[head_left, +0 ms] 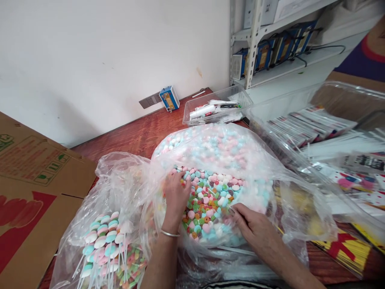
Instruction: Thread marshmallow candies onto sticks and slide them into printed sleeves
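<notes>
In front of me lies a large clear plastic bag (pixel 210 148), its mouth folded open over a heap of candies (pixel 207 200). Pink, white and pale blue marshmallows mix there with small ring-shaped gummies in green, orange and red. My left hand (pixel 177 194), with a bangle at the wrist, reaches in at the left of the opening. Its fingers curl among the candies; what they hold is partly hidden. At the right side my right hand (pixel 255 226) pinches the edge of the plastic between thumb and fingers. Marshmallow skewers (pixel 104 241) on white sticks lie in plastic to the left.
Cardboard boxes stand at the left (pixel 39 180) and far right. A small clear bin (pixel 216 108) with tubes and pens sits behind the bag. Another clear bin (pixel 303 160) holds packets and white sticks. Yellow packaging (pixel 343 249) lies on the red-brown table (pixel 132 132).
</notes>
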Demonstrator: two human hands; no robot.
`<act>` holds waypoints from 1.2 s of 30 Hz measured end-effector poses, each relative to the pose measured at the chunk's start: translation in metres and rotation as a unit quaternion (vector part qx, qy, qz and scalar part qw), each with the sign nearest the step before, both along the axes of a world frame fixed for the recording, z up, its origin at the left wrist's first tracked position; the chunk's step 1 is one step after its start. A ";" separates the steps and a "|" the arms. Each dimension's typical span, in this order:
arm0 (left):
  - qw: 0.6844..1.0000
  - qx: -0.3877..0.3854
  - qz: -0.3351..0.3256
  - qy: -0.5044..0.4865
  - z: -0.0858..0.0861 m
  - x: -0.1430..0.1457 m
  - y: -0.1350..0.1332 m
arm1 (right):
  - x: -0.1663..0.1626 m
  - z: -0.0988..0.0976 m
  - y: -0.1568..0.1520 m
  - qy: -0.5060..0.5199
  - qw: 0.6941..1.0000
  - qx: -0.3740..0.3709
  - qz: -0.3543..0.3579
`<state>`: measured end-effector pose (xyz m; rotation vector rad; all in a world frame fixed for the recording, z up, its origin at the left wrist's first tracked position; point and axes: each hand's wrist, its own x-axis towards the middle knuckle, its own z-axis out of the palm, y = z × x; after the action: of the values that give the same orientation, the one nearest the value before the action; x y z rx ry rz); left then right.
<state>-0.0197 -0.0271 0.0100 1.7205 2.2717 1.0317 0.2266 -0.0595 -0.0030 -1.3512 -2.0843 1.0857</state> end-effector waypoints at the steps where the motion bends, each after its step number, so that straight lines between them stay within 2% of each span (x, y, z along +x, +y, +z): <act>1: 0.992 0.001 -0.014 -0.122 0.004 0.006 -0.003 | 0.000 0.002 0.000 0.024 1.000 -0.004 -0.011; 2: 0.969 -0.008 -0.030 -0.246 0.008 0.012 -0.008 | -0.001 0.003 0.001 0.053 0.998 -0.011 -0.024; 3: 0.931 -0.023 -0.046 -0.361 0.011 0.020 -0.012 | -0.003 0.006 0.002 0.087 0.995 -0.024 -0.036; 5: 0.849 -0.053 -0.071 -0.521 0.014 0.037 -0.021 | -0.008 0.010 0.004 0.165 0.983 -0.063 -0.059; 6: 0.818 -0.066 -0.079 -0.566 0.015 0.046 -0.026 | -0.011 0.012 0.006 0.205 0.973 -0.085 -0.067; 8: 0.781 -0.088 -0.094 -0.612 0.015 0.061 -0.033 | -0.017 0.016 0.008 0.273 0.951 -0.117 -0.079; 11: 0.759 -0.108 -0.106 -0.633 0.015 0.076 -0.039 | -0.023 0.018 0.009 0.313 0.935 -0.128 -0.103; 17: 0.762 -0.093 -0.090 -0.635 0.011 0.088 -0.040 | -0.022 0.020 0.009 0.297 0.941 -0.116 -0.115; 21: 0.767 -0.085 -0.050 -0.634 0.010 0.091 -0.038 | -0.018 0.022 0.006 0.239 0.961 -0.083 -0.112; 25: 0.800 -0.073 0.002 -0.596 0.012 0.083 -0.035 | -0.004 0.025 -0.005 0.141 0.986 -0.055 -0.067; 30: 0.842 -0.031 0.005 -0.539 0.012 0.072 -0.033 | 0.009 0.034 -0.019 0.083 0.994 -0.057 0.032; 33: 0.863 -0.024 0.006 -0.504 0.012 0.071 -0.034 | 0.009 0.038 -0.022 0.087 0.992 -0.079 0.044; 36: 0.871 -0.024 0.003 -0.491 0.012 0.072 -0.034 | 0.007 0.038 -0.023 0.079 0.992 -0.095 0.037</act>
<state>0.0527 -0.0612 0.0218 0.8074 1.5844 1.3895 0.2332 -0.0821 0.0352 -1.2343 -1.9708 1.4064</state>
